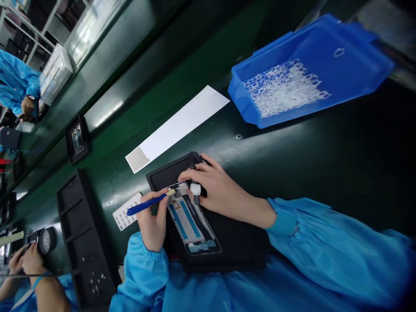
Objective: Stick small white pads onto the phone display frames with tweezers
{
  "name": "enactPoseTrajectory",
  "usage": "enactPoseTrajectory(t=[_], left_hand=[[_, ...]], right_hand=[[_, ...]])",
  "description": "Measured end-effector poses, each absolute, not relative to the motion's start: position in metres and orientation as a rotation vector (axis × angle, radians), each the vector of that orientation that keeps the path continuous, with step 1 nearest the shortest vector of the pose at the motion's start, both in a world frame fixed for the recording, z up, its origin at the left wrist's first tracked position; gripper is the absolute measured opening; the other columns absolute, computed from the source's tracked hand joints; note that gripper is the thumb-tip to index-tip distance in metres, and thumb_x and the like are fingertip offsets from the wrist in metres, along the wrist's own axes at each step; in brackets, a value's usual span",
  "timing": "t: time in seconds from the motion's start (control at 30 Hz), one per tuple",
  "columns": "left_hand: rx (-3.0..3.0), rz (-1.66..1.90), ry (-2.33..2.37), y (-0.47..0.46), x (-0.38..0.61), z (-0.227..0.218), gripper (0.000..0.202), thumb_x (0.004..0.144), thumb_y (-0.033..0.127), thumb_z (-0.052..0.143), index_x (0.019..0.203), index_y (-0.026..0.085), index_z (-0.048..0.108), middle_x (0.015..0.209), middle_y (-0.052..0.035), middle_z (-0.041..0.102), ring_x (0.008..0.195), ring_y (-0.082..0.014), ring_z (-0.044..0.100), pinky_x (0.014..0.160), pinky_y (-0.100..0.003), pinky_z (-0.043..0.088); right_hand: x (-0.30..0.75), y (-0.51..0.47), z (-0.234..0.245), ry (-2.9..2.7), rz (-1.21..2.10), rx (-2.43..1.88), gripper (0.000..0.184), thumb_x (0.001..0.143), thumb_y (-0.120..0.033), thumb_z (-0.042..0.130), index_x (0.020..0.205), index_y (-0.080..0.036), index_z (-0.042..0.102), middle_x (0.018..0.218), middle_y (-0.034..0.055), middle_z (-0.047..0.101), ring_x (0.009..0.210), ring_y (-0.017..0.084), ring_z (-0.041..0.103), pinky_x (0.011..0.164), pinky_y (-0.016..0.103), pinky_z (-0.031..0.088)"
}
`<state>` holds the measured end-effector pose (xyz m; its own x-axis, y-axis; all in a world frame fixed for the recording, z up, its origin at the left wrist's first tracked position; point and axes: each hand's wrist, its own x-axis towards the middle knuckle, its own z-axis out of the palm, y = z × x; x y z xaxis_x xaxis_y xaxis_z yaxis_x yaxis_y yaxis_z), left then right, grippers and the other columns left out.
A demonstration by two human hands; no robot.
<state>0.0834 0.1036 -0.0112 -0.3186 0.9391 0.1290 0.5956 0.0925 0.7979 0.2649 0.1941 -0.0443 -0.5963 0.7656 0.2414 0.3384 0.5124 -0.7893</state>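
A phone frame (191, 223) with blue strips lies tilted in a black tray (162, 175) in front of me. My left hand (152, 223) pinches a blue pen-like stick (144, 205), its pale yellow tip against the upper end of the phone frame. Over the tray's upper right side is my right hand (222, 190), closed around a dark slim tool (192, 161) with a white block-like piece (195, 189) on it. Its index fingertip reaches the frame's top edge. The palm hides part of the tool, so its exact kind is unclear.
A blue bin (351, 65) holds many small clear rings. White paper strip (182, 125), one loose ring (238, 137), dotted white sheet (125, 214) and black compartment tray (76, 221) lie around. Another phone tray (78, 141) sits further off. Co-workers' hands (30, 260) show at left.
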Motion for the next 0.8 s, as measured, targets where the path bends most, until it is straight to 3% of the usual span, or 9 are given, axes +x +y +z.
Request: enactPoseTrajectory(t=[0.27,0.8], left_hand=[[1.707,0.971,1.980,0.117,0.094,-0.004,0.010,0.089,0.024,0.063,0.097,0.021,0.060,0.098,-0.0061,0.073,0.097,-0.0219,0.071,0.084,-0.035,0.058],[2.133,0.715,1.974,0.131,0.101,0.009,0.009,0.093,0.021,0.058,0.102,0.019,0.058,0.096,-0.0057,0.073,0.090,-0.0177,0.072,0.076,-0.027,0.058]], right_hand=[[0.268,0.194,-0.042,-2.171,1.000,-0.890,0.036,0.075,-0.004,0.047,0.106,-0.023,0.052,0.099,0.0015,0.065,0.097,0.022,0.058,0.117,0.061,0.016],[0.268,0.193,-0.044,-2.187,0.949,-0.899,0.042,0.072,-0.001,0.048,0.109,-0.021,0.052,0.097,0.0030,0.066,0.099,0.024,0.057,0.117,0.059,0.018]])
